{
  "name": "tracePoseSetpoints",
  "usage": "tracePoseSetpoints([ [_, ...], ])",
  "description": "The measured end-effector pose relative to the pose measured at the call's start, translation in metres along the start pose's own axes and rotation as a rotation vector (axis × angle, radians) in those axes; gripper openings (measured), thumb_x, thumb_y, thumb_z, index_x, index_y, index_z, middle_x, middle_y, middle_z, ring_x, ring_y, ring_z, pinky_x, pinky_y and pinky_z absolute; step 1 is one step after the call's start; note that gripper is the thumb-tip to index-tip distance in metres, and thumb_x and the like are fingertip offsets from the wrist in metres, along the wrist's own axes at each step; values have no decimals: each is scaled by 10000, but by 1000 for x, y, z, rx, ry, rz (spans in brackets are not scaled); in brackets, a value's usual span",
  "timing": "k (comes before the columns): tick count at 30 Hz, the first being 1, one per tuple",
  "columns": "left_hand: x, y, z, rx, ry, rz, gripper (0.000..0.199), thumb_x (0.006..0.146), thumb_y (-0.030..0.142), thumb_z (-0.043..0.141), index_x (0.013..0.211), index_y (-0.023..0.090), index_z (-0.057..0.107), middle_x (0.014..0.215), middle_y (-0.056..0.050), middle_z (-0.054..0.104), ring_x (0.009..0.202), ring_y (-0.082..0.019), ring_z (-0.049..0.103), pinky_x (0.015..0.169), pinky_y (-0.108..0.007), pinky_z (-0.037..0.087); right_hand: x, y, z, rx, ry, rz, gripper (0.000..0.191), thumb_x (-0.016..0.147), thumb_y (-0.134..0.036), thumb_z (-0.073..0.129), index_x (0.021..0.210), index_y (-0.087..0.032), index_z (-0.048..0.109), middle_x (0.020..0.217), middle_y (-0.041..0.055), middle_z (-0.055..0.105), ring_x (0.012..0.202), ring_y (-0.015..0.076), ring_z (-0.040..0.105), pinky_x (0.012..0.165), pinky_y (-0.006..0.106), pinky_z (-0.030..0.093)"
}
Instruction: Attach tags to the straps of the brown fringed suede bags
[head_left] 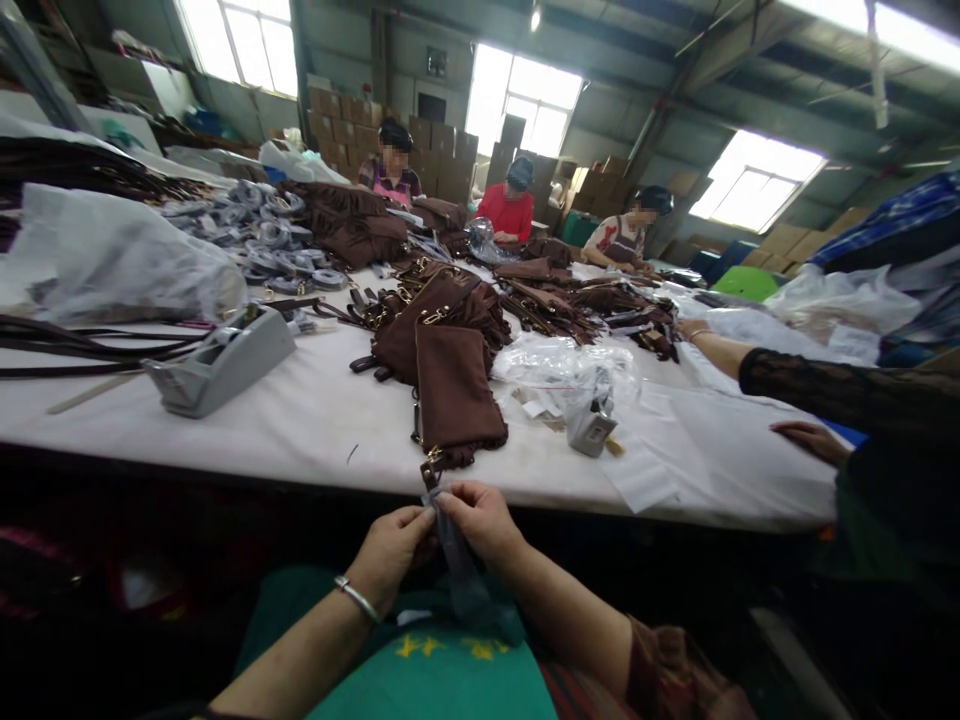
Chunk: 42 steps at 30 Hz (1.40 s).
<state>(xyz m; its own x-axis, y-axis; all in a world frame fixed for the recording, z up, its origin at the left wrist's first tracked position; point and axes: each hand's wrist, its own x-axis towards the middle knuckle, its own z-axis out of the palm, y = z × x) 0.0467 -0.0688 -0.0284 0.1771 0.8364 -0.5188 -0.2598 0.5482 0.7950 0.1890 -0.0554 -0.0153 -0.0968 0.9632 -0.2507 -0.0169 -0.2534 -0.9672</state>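
Note:
A brown pouch (459, 385) lies at the near edge of the table, its strap and gold clasp (433, 456) hanging toward me. Around the strap's end is a thin greyish plastic strip (459, 560) that trails down over my green apron. My left hand (397, 545), with a silver bangle at the wrist, pinches the plastic by the strap. From the other side my right hand (480, 520) pinches the same plastic, thumb and fingers close to the left fingertips. Part of the left fingers is hidden.
On the white table (337, 430) a grey tape dispenser (225, 360) stands left and another tape dispenser (592, 425) right, beside crumpled clear plastic (555, 360). Brown pouches (352, 225) are heaped behind. A co-worker's arm (720, 355) reaches in at right; several people work across the table.

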Motion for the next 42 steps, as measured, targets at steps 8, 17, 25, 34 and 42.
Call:
tracePoseSetpoints([
  [8,12,13,1,131,44,148,381,615,513,751,662,142,674,572,2,586,531,-119,505,507,-228,383,-7,-4,-13,-348,-10,-252,636,781,-376,671,1353,-193,460,1043,78,628,806,169,599,765,315,500],
  [17,10,6,5,161,66,135,432,578,553,743,608,134,646,500,27,506,477,-90,422,458,-210,302,44,-46,-21,-894,-172,-514,333,855,-132,499,1124,-204,682,948,55,628,855,154,594,800,241,463],
  [25,21,-2,-6,133,125,118,399,588,520,738,617,134,643,531,8,550,507,-119,501,484,-230,378,49,-19,-28,-821,-295,-459,334,815,-95,513,1058,-191,721,1003,57,674,923,166,620,854,243,459],
  [34,36,-3,-9,209,127,86,403,590,515,734,664,121,695,610,-53,650,564,-163,568,517,-258,420,42,0,-26,-614,-73,-286,329,772,-177,601,1094,-165,666,837,28,684,724,147,606,693,253,474],
  [42,41,3,-2,309,163,176,389,611,525,697,616,136,695,563,-18,623,546,-147,525,501,-242,373,53,-4,-26,-673,-51,-303,323,772,-117,557,1055,-172,703,859,43,715,780,166,637,776,271,482],
])
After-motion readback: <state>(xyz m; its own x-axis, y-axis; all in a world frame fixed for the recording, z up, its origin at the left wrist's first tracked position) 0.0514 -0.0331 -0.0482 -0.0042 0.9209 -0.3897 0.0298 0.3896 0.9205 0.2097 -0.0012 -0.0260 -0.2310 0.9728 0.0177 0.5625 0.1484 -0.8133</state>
